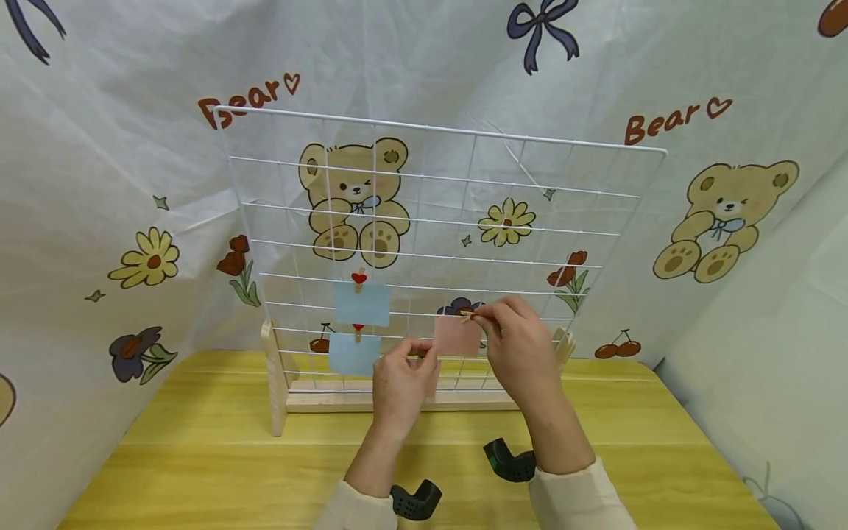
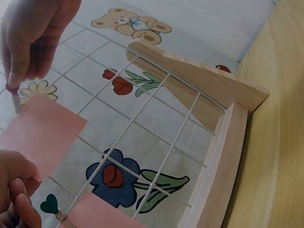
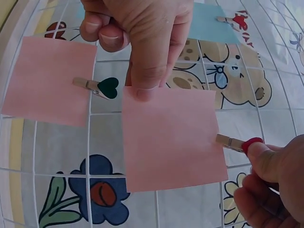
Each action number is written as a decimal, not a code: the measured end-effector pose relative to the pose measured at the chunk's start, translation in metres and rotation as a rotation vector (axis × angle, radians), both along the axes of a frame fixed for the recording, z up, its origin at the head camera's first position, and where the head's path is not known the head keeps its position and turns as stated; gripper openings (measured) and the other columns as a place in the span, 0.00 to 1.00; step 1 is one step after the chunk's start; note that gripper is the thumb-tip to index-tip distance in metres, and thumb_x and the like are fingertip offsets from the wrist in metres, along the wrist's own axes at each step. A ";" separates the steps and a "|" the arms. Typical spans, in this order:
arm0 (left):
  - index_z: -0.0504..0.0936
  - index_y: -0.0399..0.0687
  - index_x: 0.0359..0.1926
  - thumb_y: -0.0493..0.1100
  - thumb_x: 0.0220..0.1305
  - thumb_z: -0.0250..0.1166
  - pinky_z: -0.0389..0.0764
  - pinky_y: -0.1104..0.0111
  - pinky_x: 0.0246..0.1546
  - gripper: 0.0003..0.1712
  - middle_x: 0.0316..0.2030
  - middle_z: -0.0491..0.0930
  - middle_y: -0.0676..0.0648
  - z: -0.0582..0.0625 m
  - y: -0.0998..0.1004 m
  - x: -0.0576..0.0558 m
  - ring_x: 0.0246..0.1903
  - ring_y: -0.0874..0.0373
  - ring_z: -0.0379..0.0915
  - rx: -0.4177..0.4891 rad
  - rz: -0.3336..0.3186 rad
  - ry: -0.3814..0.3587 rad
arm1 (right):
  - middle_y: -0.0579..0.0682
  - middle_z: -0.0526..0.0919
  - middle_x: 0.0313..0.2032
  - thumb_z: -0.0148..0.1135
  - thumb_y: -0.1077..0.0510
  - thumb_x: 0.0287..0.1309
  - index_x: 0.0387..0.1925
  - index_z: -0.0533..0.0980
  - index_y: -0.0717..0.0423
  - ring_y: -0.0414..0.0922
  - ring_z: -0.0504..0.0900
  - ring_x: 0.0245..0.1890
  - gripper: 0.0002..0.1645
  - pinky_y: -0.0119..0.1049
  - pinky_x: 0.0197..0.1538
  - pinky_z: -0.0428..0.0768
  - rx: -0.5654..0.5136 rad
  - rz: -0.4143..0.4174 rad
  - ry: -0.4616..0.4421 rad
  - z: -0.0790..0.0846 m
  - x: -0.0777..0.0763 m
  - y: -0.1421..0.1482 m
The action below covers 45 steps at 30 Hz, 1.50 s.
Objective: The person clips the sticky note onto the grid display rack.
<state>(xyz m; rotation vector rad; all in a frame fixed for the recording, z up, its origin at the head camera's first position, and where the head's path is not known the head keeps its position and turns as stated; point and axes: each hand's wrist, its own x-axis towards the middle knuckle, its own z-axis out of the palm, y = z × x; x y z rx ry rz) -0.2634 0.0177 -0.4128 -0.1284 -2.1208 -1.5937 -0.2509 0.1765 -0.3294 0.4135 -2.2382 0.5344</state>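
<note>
My left hand [image 1: 400,386] pinches one edge of a square pink paper [image 3: 173,142] held against the white wire grid [image 1: 440,131]. My right hand [image 1: 523,357] pinches a small wooden clothespin [image 3: 230,142] by its red heart end. In the right wrist view the clothespin's tip meets the paper's edge; whether it also grips a wire I cannot tell. A second pink paper [image 3: 47,80] hangs below, with a green-heart clothespin [image 3: 102,88] at its top edge; in the head view my left hand covers most of it.
Two light blue papers [image 1: 361,305] hang to the left on red-heart clothespins. The grid stands in a wooden base [image 1: 324,403] on a yellow wood-grain table [image 1: 212,456]. Behind it hangs a cloth [image 1: 424,66] printed with bears and flowers.
</note>
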 end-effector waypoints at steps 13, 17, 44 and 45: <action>0.89 0.51 0.37 0.43 0.64 0.72 0.76 0.74 0.20 0.02 0.32 0.90 0.52 0.000 0.002 0.000 0.25 0.65 0.84 -0.010 0.004 0.009 | 0.53 0.83 0.35 0.69 0.63 0.63 0.36 0.86 0.59 0.49 0.83 0.35 0.03 0.42 0.40 0.86 0.137 -0.025 -0.114 0.012 -0.005 -0.006; 0.89 0.51 0.37 0.43 0.64 0.72 0.76 0.74 0.20 0.02 0.32 0.90 0.52 -0.001 0.002 0.000 0.25 0.65 0.84 -0.009 0.004 0.002 | 0.53 0.83 0.35 0.68 0.63 0.64 0.36 0.86 0.59 0.49 0.83 0.34 0.03 0.42 0.39 0.86 0.152 -0.040 -0.133 0.013 -0.005 -0.007; 0.85 0.47 0.37 0.45 0.62 0.75 0.83 0.73 0.27 0.09 0.35 0.87 0.48 0.000 -0.003 0.000 0.29 0.60 0.88 0.029 -0.004 0.061 | 0.52 0.84 0.38 0.68 0.63 0.64 0.45 0.85 0.55 0.48 0.84 0.36 0.09 0.41 0.37 0.86 0.033 -0.017 -0.100 0.004 0.008 -0.003; 0.85 0.47 0.37 0.45 0.62 0.75 0.83 0.73 0.28 0.09 0.34 0.87 0.48 0.000 -0.003 0.000 0.29 0.60 0.87 0.028 -0.001 0.064 | 0.52 0.83 0.38 0.69 0.63 0.63 0.45 0.85 0.56 0.48 0.84 0.35 0.09 0.41 0.36 0.86 0.032 -0.017 -0.095 0.003 0.009 -0.003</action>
